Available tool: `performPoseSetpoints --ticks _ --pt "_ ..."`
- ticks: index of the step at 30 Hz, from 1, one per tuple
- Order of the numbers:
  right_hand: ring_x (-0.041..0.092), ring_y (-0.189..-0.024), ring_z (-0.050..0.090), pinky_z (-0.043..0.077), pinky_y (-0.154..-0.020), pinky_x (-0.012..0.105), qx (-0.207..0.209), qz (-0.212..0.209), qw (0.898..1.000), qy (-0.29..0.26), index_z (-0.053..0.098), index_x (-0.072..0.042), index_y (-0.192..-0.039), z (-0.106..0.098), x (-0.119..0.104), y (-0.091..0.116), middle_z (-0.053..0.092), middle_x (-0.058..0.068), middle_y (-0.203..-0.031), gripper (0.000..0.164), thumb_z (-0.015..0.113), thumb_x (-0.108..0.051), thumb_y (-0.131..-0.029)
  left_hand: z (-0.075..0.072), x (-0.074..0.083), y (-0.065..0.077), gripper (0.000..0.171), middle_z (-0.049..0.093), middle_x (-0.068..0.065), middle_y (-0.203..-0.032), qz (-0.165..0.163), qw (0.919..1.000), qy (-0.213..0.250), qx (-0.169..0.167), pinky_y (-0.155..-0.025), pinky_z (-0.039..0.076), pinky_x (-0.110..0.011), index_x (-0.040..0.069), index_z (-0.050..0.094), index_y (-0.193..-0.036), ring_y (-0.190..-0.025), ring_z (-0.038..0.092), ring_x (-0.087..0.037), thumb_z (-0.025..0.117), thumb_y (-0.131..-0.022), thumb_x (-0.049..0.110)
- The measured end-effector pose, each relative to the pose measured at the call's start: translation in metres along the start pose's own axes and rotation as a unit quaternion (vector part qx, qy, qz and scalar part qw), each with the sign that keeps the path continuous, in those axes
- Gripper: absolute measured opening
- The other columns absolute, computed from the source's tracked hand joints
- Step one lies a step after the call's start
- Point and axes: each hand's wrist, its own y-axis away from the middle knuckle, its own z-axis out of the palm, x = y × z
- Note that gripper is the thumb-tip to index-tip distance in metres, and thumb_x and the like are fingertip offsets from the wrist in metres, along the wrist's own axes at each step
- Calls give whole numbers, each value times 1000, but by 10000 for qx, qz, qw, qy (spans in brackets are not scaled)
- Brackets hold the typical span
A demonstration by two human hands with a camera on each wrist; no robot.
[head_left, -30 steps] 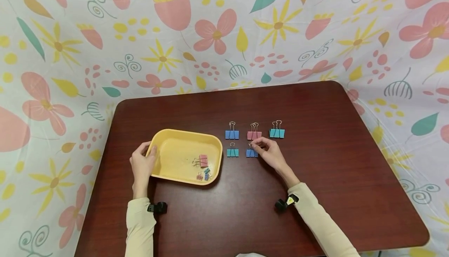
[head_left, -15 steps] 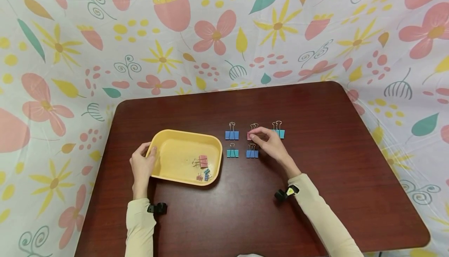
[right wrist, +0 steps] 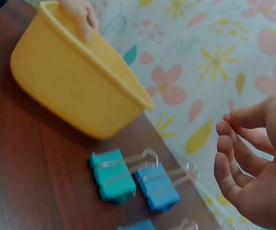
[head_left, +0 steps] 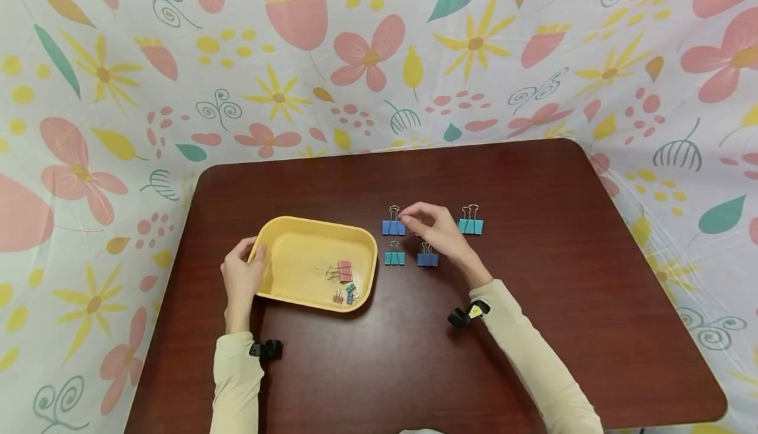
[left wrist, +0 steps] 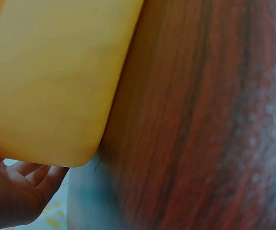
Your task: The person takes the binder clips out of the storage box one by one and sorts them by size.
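Observation:
My left hand grips the left end of a yellow plastic tray, thumb inside the rim and fingers outside. Inside the tray lie a pink binder clip and several tiny binder clips. Over the table, my right hand has its fingertips beside the upper blue binder clip. In the right wrist view, the right hand's loosely curled fingers hold nothing, thumb close to the index fingertip. This hand hides the pink clip's place in the head view. Below stand a teal clip and another blue clip.
A larger teal binder clip stands right of my right hand. The dark red wooden table reaches back to a flower-print cloth hanging behind it. A black camera is strapped to my left wrist.
My right hand has moved from the lower blue clip up past the pink clip, then left toward the upper blue clip. My left hand keeps its grip on the tray, which has not moved.

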Motion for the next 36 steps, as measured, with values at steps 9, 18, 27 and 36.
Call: performPoseSetpoints --ticks 9,18,27,36 --pt "27 -87 65 51 -73 46 -939 -284 9944 -386 64 0 -103 32 -29 -22 65 23 -101 17 57 -6 -89 0 1 -1 20 71 2 -95 5 10000 -16 -3 -67 46 -21 25 69 -103 -85 65 -12 64 -85 31" --pt "26 -89 63 50 -77 34 -1768 -789 9810 -80 67 -2 -99 66 -40 -36 67 19 -98 15 58 -2 -87 -1 -1 2 20 71 3 -96 29 10000 -14 -79 -67 46 -22 26 69 -103 -84 64 -13 64 -85 32" --pt "13 -83 65 50 -73 23 -2320 -951 9615 1128 68 -10 -102 111 -16 -44 69 4 -101 18 61 -9 -85 -1 1 3 19 71 4 -93 -12 10000 -52 -64 -64 46 -21 27 69 -102 -81 64 -11 65 -84 33" --pt "0 -72 61 47 -64 15 -3018 -703 9285 2047 68 -11 -105 131 -6 -37 69 -2 -91 22 65 -11 -83 -3 2 2 21 71 2 -95 -35 9999 -61 -117 -66 47 -24 26 68 -104 -82 64 -12 63 -85 35"
